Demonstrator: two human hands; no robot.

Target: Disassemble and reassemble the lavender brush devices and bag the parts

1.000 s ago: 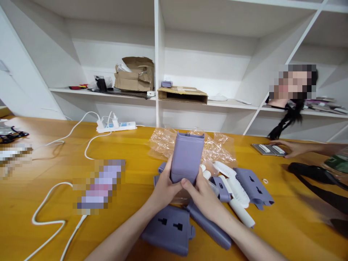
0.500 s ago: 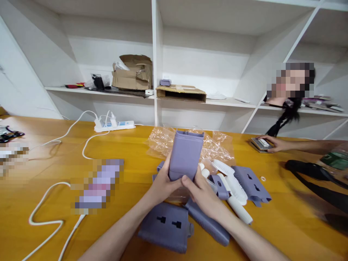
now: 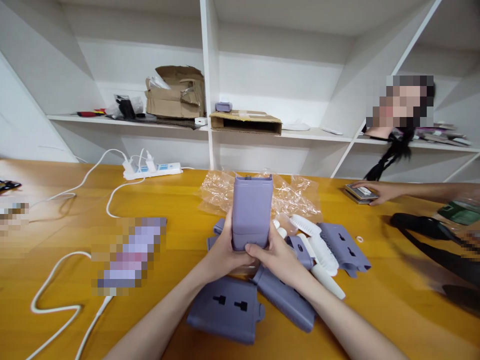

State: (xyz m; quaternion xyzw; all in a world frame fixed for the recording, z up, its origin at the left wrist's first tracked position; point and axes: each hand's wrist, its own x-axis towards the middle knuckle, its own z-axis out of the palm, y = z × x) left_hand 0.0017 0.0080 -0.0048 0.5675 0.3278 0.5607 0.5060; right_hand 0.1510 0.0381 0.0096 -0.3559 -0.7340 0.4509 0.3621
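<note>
The left hand (image 3: 219, 255) and right hand (image 3: 281, 255) are both closed around the lower end of a purple casing (image 3: 252, 207), one on each side, with the right thumb laid across its bottom edge; the casing is held above the counter (image 3: 75, 225), its notched end up and a small spring (image 3: 248, 178) showing there. Over the last second the grip has kept its form, while the casing has gone from a slight lean to nearly upright, so it seems to have been only straightened in the hands, with no part visibly added or removed. Just below the hands lie a purple panel (image 3: 221, 310) with two dark slots and a long purple piece (image 3: 287, 300) with a textured face. To the right are white ridged parts (image 3: 325, 255), a pale tube (image 3: 327, 281), another slotted purple panel (image 3: 343, 245) and a small ring (image 3: 359, 239). Crumpled clear plastic (image 3: 215, 192) spreads behind the casing. Farther right, a co-worker's hand (image 3: 380, 191) rests on a small flat case (image 3: 359, 195), which lay open a second ago and now looks folded. Off to the left are a pixelated device (image 3: 133, 252) on a cable and, farther back, a white power strip (image 3: 167, 170)
</note>
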